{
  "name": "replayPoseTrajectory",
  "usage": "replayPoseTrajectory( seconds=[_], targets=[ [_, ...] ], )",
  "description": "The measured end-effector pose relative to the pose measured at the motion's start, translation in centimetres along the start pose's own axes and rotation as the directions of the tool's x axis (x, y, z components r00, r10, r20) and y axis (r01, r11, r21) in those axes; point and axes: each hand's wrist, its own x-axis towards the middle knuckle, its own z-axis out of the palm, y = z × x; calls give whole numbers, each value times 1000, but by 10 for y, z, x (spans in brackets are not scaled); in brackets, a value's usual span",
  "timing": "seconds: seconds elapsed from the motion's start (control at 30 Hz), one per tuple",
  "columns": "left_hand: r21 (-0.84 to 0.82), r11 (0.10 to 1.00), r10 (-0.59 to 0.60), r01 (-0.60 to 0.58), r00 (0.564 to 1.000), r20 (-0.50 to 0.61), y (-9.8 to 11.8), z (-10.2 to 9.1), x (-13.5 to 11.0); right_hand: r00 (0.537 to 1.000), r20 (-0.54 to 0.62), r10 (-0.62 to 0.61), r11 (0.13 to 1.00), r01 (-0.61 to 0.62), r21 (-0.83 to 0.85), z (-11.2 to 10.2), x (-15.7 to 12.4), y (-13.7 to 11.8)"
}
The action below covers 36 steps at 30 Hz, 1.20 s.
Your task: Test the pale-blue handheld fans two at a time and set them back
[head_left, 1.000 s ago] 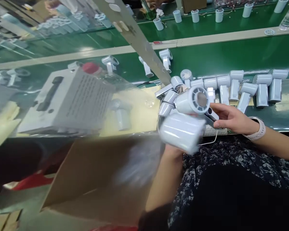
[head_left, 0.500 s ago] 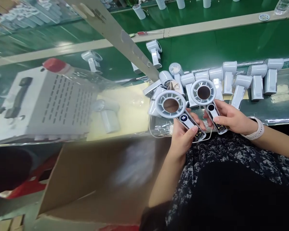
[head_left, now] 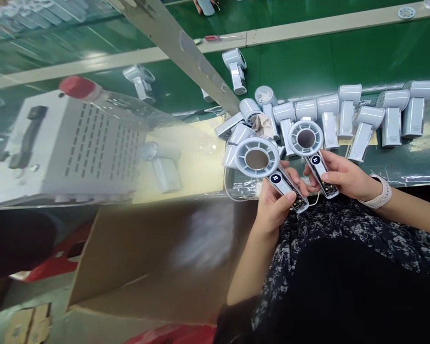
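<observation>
Two white handheld fans (head_left: 257, 159) are being held up, one in each hand, just in front of a heap of matching fans (head_left: 347, 119) lying on the green counter (head_left: 380, 52). Each fan is showing a round, ring-shaped head and a slim handle with a small dark display glowing near the top. The left hand (head_left: 272, 205) is wrapping around the handle of the first fan, its fingers (head_left: 281, 200) curling across the handle's edge. The right hand (head_left: 340, 174) is closing around the handle of the second fan (head_left: 306, 138), whose head is sitting close beside the first fan's head. Both hands are holding narrowly around these handles. A pale watch (head_left: 380, 191) is circling the right wrist, and a dark floral garment (head_left: 344, 224) is covering the person's front just below the heap.

Left of the heap, a single fan (head_left: 161, 167) is lying on a yellow sheet (head_left: 197, 162), and farther left a white slotted box (head_left: 75, 148) is sitting beneath a clear bottle (head_left: 111, 102) with a red cap. Beyond the heap, a red-handled screwdriver (head_left: 215, 37) is lying on the counter. Below and left of the heap, a brown cardboard box (head_left: 146, 258) is standing open.
</observation>
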Motion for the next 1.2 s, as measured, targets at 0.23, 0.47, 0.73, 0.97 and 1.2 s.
replayPoseTrajectory(
  seconds=[0.23, 0.47, 0.73, 0.97, 1.2],
  targets=[
    [-21, 998, 55, -57, 996, -75, -6, -3, 5, 1000, -17, -11, 1000, 11, 1, 0, 0, 2],
    [-31, 996, 77, -81, 992, -101, -9, -12, 8, 989, -148, -29, 999, 35, 38, 11, -5, 4],
    [31, 993, 114, -112, 992, -62, -3, -10, -5, 970, -242, -27, 999, 31, 15, 18, -21, 1],
    [60, 992, 118, -113, 990, -78, -5, 0, -4, 982, -188, -1, 984, 35, 175, 7, -24, 3],
    [65, 991, 123, -119, 991, -60, -6, 8, 5, 999, -53, 11, 985, -2, 174, 0, -20, -9]
  ],
)
